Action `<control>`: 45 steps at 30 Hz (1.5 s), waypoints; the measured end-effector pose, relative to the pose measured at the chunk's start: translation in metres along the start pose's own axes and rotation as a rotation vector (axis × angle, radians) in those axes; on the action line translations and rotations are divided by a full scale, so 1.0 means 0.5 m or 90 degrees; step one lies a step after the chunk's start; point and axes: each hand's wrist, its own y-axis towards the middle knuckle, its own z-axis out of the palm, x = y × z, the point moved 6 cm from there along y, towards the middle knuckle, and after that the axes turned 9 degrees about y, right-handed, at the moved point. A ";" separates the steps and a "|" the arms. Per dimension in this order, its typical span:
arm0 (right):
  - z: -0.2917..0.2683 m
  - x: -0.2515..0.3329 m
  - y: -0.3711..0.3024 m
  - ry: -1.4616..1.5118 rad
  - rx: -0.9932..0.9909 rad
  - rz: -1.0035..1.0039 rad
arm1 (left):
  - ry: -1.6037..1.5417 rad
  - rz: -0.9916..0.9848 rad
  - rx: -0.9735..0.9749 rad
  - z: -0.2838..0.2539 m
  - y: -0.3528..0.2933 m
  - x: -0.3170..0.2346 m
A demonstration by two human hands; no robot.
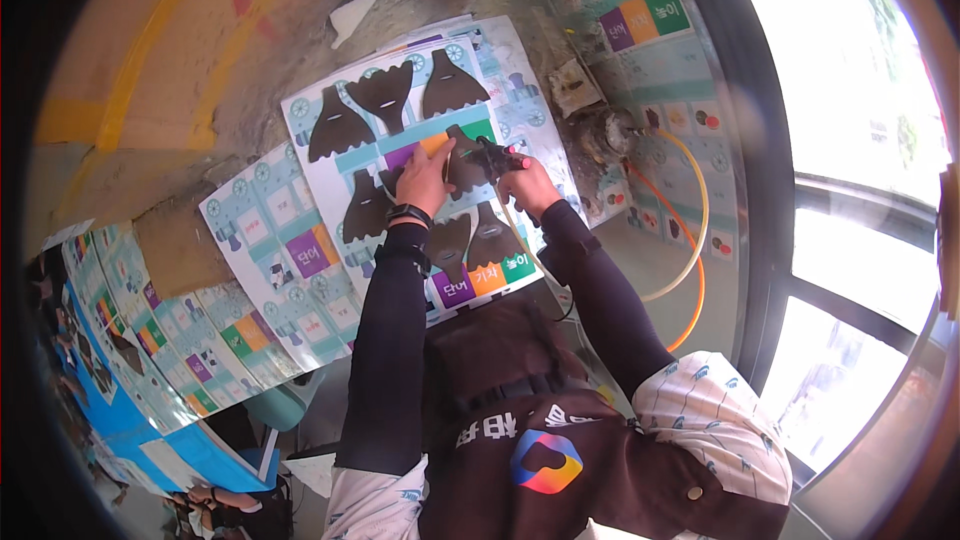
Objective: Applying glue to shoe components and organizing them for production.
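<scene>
My left hand (424,183) reaches over a stack of printed sheets (375,155), its thumb and fingers at the edge of a dark brown fan-shaped piece (467,162) with a scalloped side. In my right hand (530,186) is a black spray gun (497,155), its nozzle close to that piece. A thin pale hose (520,238) runs down from the gun. More dark fan-shaped pieces lie on the top sheet: one (340,126) at its upper left, one (453,86) at its upper right, and others near its lower edge. My left hand partly hides one of them.
Loose printed sheets (275,240) overlap to the left. A large cardboard sheet (190,50) covers the far left. Yellow (706,190) and orange hoses (699,285) loop from a grimy metal fitting (606,132) at the right, beside a window frame (765,170). A person's arm (228,500) shows at lower left.
</scene>
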 end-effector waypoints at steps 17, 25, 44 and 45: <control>-0.013 0.000 0.000 0.055 0.006 0.066 | -0.043 0.047 -0.032 -0.030 -0.009 0.001; 0.090 -0.007 -0.094 0.178 0.067 0.041 | -0.051 0.044 -0.070 -0.102 -0.115 0.123; 0.197 -0.015 -0.089 0.010 0.022 0.042 | -0.081 0.057 -0.047 -0.050 -0.124 0.152; 0.195 -0.019 -0.090 -0.012 0.031 0.037 | -0.078 0.055 -0.042 -0.049 -0.123 0.152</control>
